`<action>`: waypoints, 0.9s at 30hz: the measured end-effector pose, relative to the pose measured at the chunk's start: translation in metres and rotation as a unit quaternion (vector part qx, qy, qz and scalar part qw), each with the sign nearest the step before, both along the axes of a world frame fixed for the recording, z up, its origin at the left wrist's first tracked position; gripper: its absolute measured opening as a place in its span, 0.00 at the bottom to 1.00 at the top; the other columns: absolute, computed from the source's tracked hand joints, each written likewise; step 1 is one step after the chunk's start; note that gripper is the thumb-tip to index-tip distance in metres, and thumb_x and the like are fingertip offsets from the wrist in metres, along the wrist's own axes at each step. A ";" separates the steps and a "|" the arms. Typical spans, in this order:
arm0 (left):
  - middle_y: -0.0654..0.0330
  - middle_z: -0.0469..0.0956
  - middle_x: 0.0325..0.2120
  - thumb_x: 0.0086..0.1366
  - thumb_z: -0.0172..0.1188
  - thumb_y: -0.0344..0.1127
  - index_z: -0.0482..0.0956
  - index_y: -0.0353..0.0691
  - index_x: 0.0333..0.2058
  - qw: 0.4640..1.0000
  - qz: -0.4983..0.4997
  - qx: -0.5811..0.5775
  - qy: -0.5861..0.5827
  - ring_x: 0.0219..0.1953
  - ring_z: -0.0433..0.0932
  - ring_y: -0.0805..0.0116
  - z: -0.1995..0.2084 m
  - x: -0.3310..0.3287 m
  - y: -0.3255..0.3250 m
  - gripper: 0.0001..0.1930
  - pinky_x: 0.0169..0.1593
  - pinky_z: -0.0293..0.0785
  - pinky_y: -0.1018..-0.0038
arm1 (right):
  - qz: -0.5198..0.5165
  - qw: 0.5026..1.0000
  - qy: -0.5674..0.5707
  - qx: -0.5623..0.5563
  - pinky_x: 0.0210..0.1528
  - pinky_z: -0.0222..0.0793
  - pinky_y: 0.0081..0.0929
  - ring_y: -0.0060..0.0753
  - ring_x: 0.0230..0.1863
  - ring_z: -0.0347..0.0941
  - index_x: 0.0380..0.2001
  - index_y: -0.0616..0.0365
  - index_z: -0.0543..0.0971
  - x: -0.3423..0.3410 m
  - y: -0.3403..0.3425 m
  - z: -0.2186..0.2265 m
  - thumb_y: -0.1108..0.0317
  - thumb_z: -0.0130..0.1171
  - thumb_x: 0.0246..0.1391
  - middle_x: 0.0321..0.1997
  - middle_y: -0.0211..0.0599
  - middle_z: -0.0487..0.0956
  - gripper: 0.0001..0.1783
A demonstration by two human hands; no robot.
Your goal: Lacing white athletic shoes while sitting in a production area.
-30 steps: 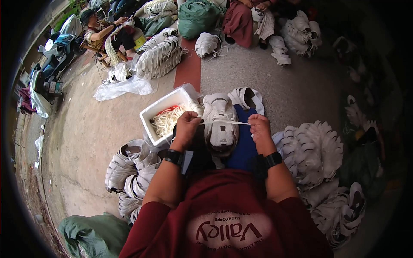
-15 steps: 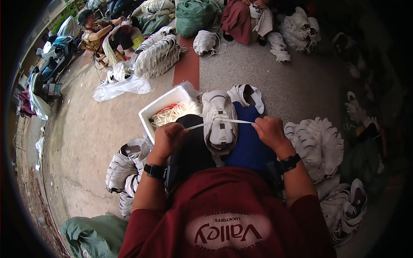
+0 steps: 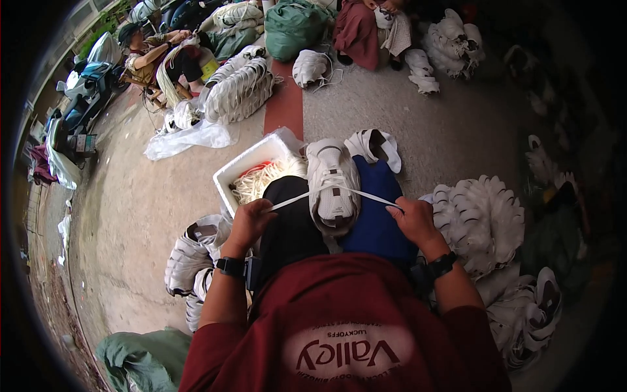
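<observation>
Left to right, I count one white foam box; the left hand, fingers pinched on one lace strand; one white shoe between both hands; the right hand, pinching a second strand; a shoe bundle. Past the shoe's far edge, grey paving spreads wide.

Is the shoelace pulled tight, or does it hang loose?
Pulled tight: the shoelace runs in straight lines from the white shoe to the left hand and right hand, without visible sag.

My maroon shirt: pale patch, dark word upside down to me. Scooter plate: too small to read.
</observation>
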State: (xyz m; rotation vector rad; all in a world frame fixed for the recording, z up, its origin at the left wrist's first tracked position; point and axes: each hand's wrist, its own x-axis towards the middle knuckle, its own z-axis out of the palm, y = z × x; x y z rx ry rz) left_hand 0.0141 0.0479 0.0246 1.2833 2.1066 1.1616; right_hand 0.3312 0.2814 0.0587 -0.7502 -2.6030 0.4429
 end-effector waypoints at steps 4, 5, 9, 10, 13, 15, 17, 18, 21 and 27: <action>0.62 0.78 0.25 0.53 0.63 0.27 0.76 0.34 0.33 1.000 0.016 -0.010 -0.001 0.28 0.74 0.78 0.004 0.002 0.005 0.08 0.32 0.70 0.79 | -0.114 0.981 -0.157 0.004 0.34 0.66 0.43 0.52 0.32 0.72 0.23 0.60 0.72 -0.011 0.008 0.000 0.59 0.61 0.46 0.25 0.48 0.75 0.14; 0.62 0.78 0.26 0.54 0.62 0.27 0.77 0.34 0.33 1.000 0.025 -0.016 -0.009 0.29 0.74 0.78 0.004 0.002 0.007 0.07 0.33 0.71 0.79 | -0.071 0.994 -0.082 0.014 0.37 0.66 0.42 0.52 0.36 0.71 0.25 0.61 0.72 -0.021 0.008 0.001 0.62 0.61 0.45 0.29 0.50 0.74 0.13; 0.62 0.79 0.26 0.56 0.60 0.24 0.77 0.35 0.32 0.997 0.031 0.072 -0.002 0.31 0.76 0.76 -0.007 -0.004 0.010 0.05 0.36 0.72 0.80 | 0.066 0.994 0.039 -0.074 0.42 0.67 0.42 0.55 0.41 0.70 0.32 0.62 0.72 -0.071 -0.003 -0.007 0.67 0.61 0.44 0.36 0.53 0.73 0.13; 0.62 0.79 0.26 0.56 0.60 0.24 0.77 0.35 0.32 0.997 0.028 0.072 -0.002 0.31 0.76 0.76 -0.003 -0.003 0.013 0.05 0.36 0.72 0.80 | 0.087 0.992 0.038 -0.085 0.40 0.68 0.43 0.55 0.38 0.72 0.32 0.61 0.73 -0.079 -0.002 -0.016 0.66 0.60 0.45 0.32 0.52 0.74 0.12; 0.57 0.80 0.28 0.54 0.61 0.25 0.78 0.36 0.31 0.996 0.030 0.085 -0.005 0.32 0.79 0.70 0.006 -0.003 0.017 0.05 0.37 0.73 0.76 | 0.068 0.996 -0.032 -0.049 0.32 0.68 0.44 0.54 0.29 0.73 0.29 0.59 0.72 -0.092 0.001 -0.035 0.68 0.56 0.47 0.22 0.48 0.74 0.08; 0.58 0.80 0.27 0.54 0.61 0.25 0.78 0.36 0.30 0.997 0.023 0.071 0.019 0.32 0.79 0.70 0.004 -0.010 0.013 0.04 0.38 0.73 0.76 | 0.088 0.996 -0.015 -0.030 0.29 0.68 0.45 0.54 0.26 0.72 0.28 0.58 0.71 -0.098 0.006 -0.023 0.69 0.55 0.47 0.19 0.47 0.73 0.06; 0.58 0.80 0.27 0.54 0.61 0.24 0.78 0.36 0.30 0.997 0.021 0.067 0.012 0.32 0.79 0.70 0.005 -0.013 0.013 0.04 0.38 0.73 0.76 | 0.103 0.995 0.003 -0.007 0.26 0.67 0.46 0.53 0.23 0.72 0.26 0.57 0.71 -0.103 0.013 -0.015 0.70 0.53 0.47 0.16 0.46 0.72 0.04; 0.58 0.80 0.26 0.53 0.61 0.24 0.78 0.36 0.30 0.998 0.019 0.065 0.006 0.32 0.78 0.70 0.007 -0.013 0.014 0.04 0.38 0.72 0.77 | 0.101 0.994 -0.022 0.031 0.25 0.67 0.45 0.52 0.24 0.73 0.26 0.57 0.71 -0.105 0.015 -0.013 0.71 0.53 0.46 0.16 0.46 0.73 0.03; 0.59 0.80 0.25 0.53 0.61 0.23 0.78 0.35 0.29 0.995 0.031 0.094 -0.010 0.31 0.78 0.70 0.012 -0.012 0.020 0.04 0.37 0.72 0.76 | 0.102 0.988 -0.056 0.099 0.23 0.66 0.43 0.49 0.23 0.73 0.25 0.57 0.72 -0.105 0.014 -0.012 0.74 0.51 0.44 0.16 0.44 0.72 0.03; 0.60 0.79 0.24 0.53 0.61 0.23 0.78 0.35 0.28 0.997 0.020 0.080 0.000 0.29 0.77 0.73 0.004 -0.017 0.012 0.03 0.36 0.72 0.78 | 0.131 0.977 0.029 0.163 0.19 0.66 0.36 0.41 0.18 0.71 0.30 0.57 0.75 -0.071 0.019 -0.033 0.75 0.51 0.44 0.15 0.38 0.70 0.07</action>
